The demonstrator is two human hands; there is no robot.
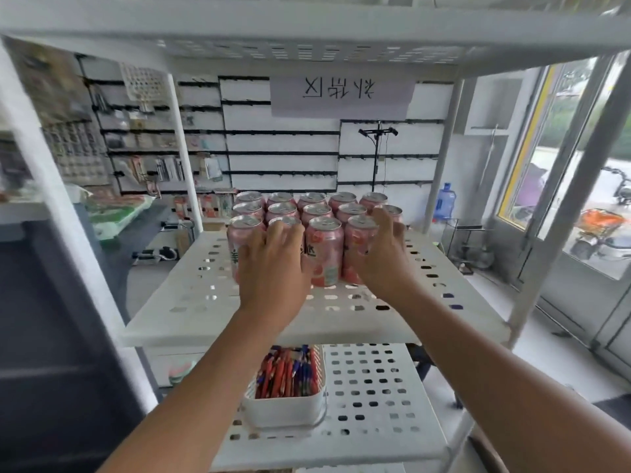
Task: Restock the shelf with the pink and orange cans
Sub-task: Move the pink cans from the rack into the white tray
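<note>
Fourteen pink cans (324, 254) show their tops in three rows at the back of the white perforated shelf (191, 302). Their labels carry Chinese characters, mostly hidden. Above the shelf hangs one paper sign (341, 95) with mirrored Chinese writing. The left hand (273, 268) lies spread, fingers nearly straight, against the front cans. The right hand (382, 254) presses straight fingers on the front-right cans. Neither hand grips anything.

pink cans (324, 254) | silver tops, upright | tight three-row block | mid-back of white perforated shelf (205, 302)
</note>
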